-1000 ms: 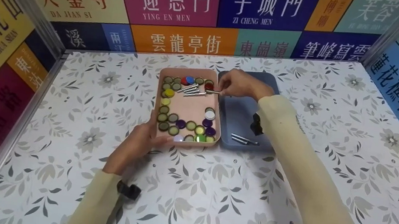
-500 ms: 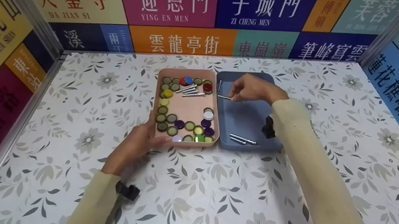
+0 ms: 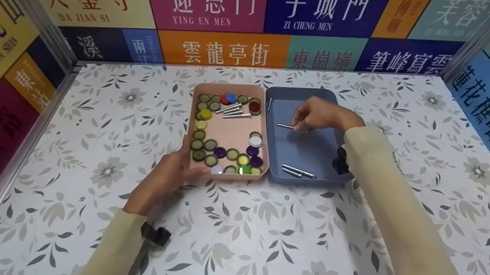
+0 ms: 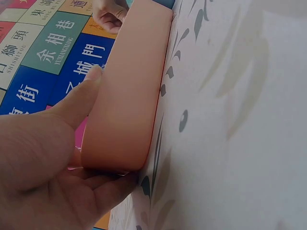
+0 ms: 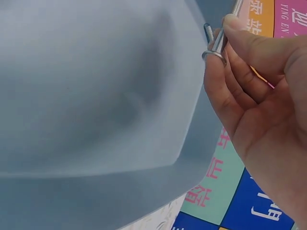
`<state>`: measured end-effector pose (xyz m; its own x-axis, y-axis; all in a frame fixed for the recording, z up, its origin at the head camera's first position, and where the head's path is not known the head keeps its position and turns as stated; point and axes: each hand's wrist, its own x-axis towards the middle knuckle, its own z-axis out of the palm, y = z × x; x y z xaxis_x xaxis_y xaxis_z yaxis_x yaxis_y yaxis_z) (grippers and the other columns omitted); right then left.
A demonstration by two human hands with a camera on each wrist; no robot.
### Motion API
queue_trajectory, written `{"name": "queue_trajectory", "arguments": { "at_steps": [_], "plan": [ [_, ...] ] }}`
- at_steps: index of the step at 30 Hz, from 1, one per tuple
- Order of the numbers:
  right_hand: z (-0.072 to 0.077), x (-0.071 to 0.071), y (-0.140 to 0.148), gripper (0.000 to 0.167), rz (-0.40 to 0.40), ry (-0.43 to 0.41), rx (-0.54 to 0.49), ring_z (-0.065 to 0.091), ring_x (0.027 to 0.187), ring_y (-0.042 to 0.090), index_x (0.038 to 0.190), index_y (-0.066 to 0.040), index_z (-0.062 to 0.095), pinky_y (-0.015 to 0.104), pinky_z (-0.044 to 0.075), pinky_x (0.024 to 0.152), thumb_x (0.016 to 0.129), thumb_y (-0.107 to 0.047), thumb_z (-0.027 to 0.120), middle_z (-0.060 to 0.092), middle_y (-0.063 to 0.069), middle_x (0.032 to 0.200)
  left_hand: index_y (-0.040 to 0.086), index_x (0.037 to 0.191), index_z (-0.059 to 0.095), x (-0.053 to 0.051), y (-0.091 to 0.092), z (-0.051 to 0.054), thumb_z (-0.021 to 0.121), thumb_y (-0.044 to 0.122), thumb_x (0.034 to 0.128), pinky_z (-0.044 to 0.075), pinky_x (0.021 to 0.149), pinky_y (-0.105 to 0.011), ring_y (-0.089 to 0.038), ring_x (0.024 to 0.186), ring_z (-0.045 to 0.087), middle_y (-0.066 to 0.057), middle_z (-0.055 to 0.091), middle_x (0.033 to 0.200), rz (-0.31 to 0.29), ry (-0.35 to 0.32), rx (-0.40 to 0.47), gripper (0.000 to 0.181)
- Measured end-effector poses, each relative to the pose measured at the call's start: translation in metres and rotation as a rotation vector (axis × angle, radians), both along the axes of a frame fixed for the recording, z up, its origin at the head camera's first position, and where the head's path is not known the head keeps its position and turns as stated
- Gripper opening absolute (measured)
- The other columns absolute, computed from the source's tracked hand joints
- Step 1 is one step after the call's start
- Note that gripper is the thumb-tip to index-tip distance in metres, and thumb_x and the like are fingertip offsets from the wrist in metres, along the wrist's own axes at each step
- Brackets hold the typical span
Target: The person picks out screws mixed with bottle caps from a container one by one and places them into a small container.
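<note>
My left hand point(image 3: 171, 170) grips the near left corner of a pink tray point(image 3: 232, 129), its thumb at the front rim. In the left wrist view, thumb and fingers lie about the corner of that tray. Bottle caps point(image 3: 210, 144) in several colours line the tray's sides, and several metal bolts point(image 3: 232, 110) lie near its far end. Over the blue-grey tray point(image 3: 301, 151), my right hand point(image 3: 317, 116) pinches a silver bolt point(image 3: 285, 125) between thumb and fingers. The right wrist view shows the wide ring-like end of this bolt point(image 5: 218, 48) and its threaded far part.
Both trays stand side by side on a flower-patterned table point(image 3: 232, 239). A few bolts point(image 3: 298, 171) lie at the near end of the blue-grey tray, with another bolt point(image 3: 269, 105) along its left wall. Printed panels point(image 3: 219, 3) enclose the back and sides.
My right hand has moved right and slightly nearer, from the pink tray's right edge to over the blue-grey tray, carrying the bolt. My left hand keeps its place on the pink tray.
</note>
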<state>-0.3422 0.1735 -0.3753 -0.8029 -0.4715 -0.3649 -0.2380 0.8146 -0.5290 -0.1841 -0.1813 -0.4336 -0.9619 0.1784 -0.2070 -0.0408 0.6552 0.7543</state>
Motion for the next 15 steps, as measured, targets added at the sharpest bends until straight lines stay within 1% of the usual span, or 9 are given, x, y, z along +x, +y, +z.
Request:
{"name": "queue_trajectory", "arguments": {
  "at_steps": [3,8,11,15],
  "plan": [
    [-0.001,0.001,0.003,0.015,0.014,-0.016,-0.009,0.058,0.072,0.010,0.103,-0.001,0.074,0.029,0.054,0.069,0.091,-0.009,0.069,0.070,0.004,0.086,0.024,0.162,-0.007,0.000,0.000,0.000,0.071,0.033,0.0931,0.040,0.117,-0.043,-0.028,0.134,0.054,-0.012,0.044,0.157,0.003,0.000,0.000,0.104],
    [-0.002,0.004,0.008,0.013,0.044,-0.020,-0.054,0.058,0.069,0.009,0.098,0.000,0.074,0.026,0.052,0.065,0.089,-0.006,0.069,0.068,0.000,0.079,0.027,0.161,-0.008,0.000,0.000,0.000,0.070,0.034,0.0931,0.038,0.119,-0.044,-0.028,0.137,0.052,-0.012,0.043,0.158,0.010,-0.018,0.003,0.104],
    [-0.003,0.006,0.011,0.012,0.060,-0.025,-0.074,0.057,0.068,0.008,0.097,0.002,0.073,0.024,0.052,0.062,0.088,-0.005,0.069,0.068,-0.001,0.077,0.029,0.161,-0.008,0.001,0.000,0.000,0.070,0.034,0.0932,0.042,0.116,-0.044,-0.028,0.130,0.057,-0.012,0.046,0.156,0.016,-0.029,0.011,0.104],
    [-0.005,0.009,0.014,0.014,0.060,-0.043,-0.048,0.057,0.069,0.008,0.100,0.002,0.073,0.025,0.053,0.064,0.089,-0.007,0.069,0.067,-0.001,0.080,0.028,0.161,-0.008,0.002,0.000,0.000,0.071,0.033,0.0933,0.047,0.110,-0.043,-0.027,0.120,0.063,-0.012,0.050,0.153,0.014,-0.024,0.033,0.104]
  ]
}}
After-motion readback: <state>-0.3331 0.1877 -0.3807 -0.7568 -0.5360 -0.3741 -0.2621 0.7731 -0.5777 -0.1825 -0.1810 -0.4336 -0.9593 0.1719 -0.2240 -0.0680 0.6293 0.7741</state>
